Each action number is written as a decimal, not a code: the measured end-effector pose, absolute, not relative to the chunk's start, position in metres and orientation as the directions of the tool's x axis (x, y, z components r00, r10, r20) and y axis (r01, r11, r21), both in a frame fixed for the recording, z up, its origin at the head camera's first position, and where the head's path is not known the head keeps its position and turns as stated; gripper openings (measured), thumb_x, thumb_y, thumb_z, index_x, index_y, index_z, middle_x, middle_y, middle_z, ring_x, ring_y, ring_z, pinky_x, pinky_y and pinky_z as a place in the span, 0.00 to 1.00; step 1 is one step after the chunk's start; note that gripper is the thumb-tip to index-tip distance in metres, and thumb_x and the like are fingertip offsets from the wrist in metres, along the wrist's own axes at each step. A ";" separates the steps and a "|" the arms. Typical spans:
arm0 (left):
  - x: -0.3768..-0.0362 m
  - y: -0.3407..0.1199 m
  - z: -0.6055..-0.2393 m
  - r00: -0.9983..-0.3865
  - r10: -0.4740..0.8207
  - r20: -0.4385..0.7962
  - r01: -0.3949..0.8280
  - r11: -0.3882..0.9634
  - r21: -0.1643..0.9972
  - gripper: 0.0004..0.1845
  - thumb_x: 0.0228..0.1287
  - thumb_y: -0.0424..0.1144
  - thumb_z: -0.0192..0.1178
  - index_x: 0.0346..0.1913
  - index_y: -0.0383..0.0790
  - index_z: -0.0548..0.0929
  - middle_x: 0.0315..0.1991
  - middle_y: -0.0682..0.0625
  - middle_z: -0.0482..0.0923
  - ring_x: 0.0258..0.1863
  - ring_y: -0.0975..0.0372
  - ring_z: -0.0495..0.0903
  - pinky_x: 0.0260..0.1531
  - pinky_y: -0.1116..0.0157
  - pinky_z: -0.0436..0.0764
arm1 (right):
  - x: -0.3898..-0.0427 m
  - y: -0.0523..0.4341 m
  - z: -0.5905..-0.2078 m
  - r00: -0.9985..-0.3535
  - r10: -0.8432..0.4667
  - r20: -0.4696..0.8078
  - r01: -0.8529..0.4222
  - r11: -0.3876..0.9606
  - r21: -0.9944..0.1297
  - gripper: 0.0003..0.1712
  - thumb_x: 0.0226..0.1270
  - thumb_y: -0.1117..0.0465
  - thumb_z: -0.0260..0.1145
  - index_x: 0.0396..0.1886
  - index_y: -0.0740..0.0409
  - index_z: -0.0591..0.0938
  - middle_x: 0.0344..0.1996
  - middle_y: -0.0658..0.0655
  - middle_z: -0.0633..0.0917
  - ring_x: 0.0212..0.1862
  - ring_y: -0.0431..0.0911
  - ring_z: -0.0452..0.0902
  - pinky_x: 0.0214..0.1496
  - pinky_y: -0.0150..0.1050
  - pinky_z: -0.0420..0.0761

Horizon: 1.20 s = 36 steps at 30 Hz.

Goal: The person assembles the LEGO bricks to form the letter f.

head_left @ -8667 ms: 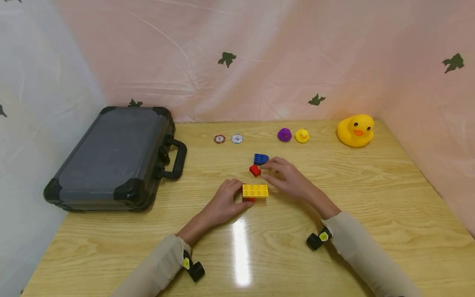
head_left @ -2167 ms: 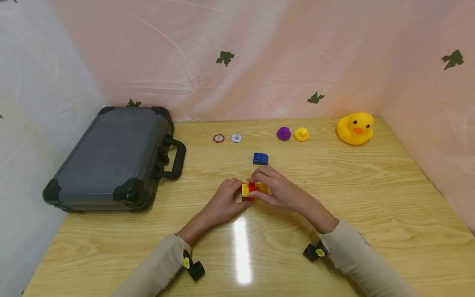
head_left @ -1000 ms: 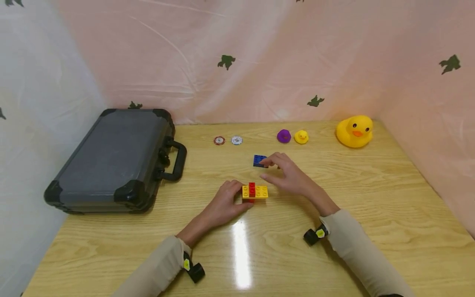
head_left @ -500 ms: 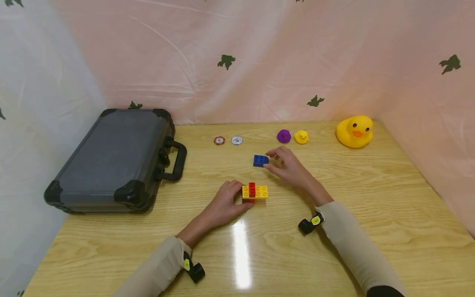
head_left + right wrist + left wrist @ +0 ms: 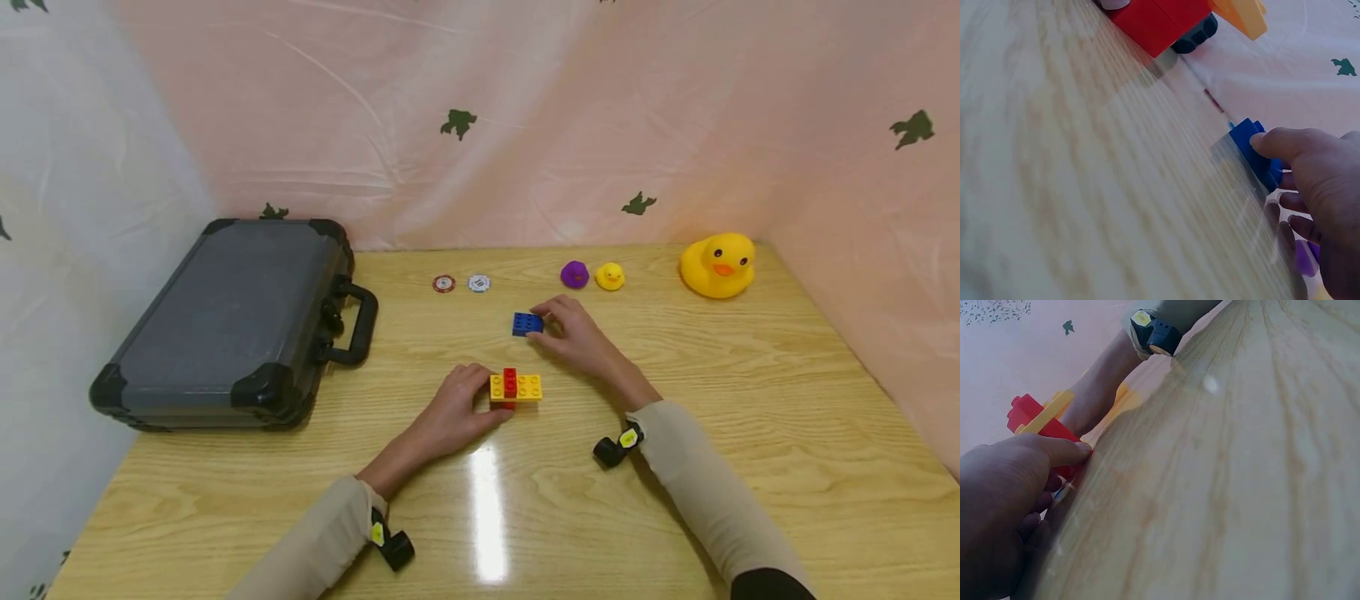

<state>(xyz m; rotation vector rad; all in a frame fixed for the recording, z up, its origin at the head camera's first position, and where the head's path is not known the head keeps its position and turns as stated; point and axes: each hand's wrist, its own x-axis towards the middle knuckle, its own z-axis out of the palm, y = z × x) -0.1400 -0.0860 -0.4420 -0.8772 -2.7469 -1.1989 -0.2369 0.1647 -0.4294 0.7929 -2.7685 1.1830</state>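
My left hand [image 5: 452, 408] grips a small stack of toy building bricks at the table's middle, thumb in front and fingers behind. The stack has red brickwork [image 5: 1163, 22] below, a long yellow brick [image 5: 529, 387] across it, and a small red brick [image 5: 510, 382] on top, left of the yellow brick's centre. Farther back, my right hand [image 5: 581, 337] pinches a blue brick [image 5: 523, 324] by its right end, studs up. In the right wrist view the thumb presses the near side of the blue brick, low at the tabletop.
A grey hard case [image 5: 225, 317] with a black handle [image 5: 363, 325] lies on the left. Along the back are a red-rimmed poker chip [image 5: 443, 284], a white chip [image 5: 479, 284], a purple duck [image 5: 574, 274], a small yellow duck [image 5: 610, 277] and a big yellow duck [image 5: 717, 265].
The small red brick, earlier loose by the blue one, now sits on the yellow brick. My right hand has let go of it, moved back and taken hold of the blue brick.
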 end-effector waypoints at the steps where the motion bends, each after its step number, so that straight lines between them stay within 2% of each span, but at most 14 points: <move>1: -0.140 -0.086 -0.442 -0.842 0.487 0.231 0.501 0.547 0.671 0.18 0.63 0.43 0.75 0.49 0.38 0.83 0.44 0.50 0.80 0.43 0.57 0.72 0.46 0.57 0.73 | -0.237 0.164 -0.430 -0.870 -0.441 0.219 -0.463 0.583 -0.668 0.23 0.70 0.62 0.72 0.60 0.69 0.80 0.54 0.65 0.79 0.57 0.59 0.72 0.64 0.56 0.71; 15: -0.140 -0.086 -0.442 -0.847 0.481 0.225 0.489 0.541 0.684 0.18 0.62 0.42 0.75 0.50 0.38 0.83 0.45 0.50 0.81 0.44 0.57 0.73 0.46 0.57 0.73 | -0.239 0.163 -0.435 -0.881 -0.420 0.219 -0.449 0.592 -0.670 0.21 0.71 0.61 0.71 0.59 0.67 0.81 0.52 0.63 0.80 0.54 0.56 0.72 0.61 0.54 0.72; 24: -0.140 -0.086 -0.441 -0.846 0.484 0.226 0.493 0.546 0.678 0.18 0.62 0.42 0.75 0.50 0.37 0.83 0.46 0.50 0.81 0.44 0.57 0.73 0.47 0.57 0.73 | -0.230 0.161 -0.423 -0.869 -0.419 0.262 -0.472 0.547 -0.691 0.20 0.72 0.62 0.71 0.59 0.65 0.81 0.52 0.61 0.80 0.53 0.55 0.73 0.56 0.52 0.77; 36: -0.139 -0.086 -0.441 -0.846 0.481 0.229 0.493 0.544 0.679 0.19 0.62 0.42 0.75 0.51 0.37 0.84 0.47 0.49 0.81 0.44 0.57 0.73 0.47 0.57 0.73 | -0.212 0.160 -0.403 -0.797 -0.464 0.387 -0.596 0.497 -0.631 0.19 0.69 0.63 0.73 0.57 0.65 0.82 0.48 0.60 0.81 0.51 0.55 0.74 0.50 0.52 0.77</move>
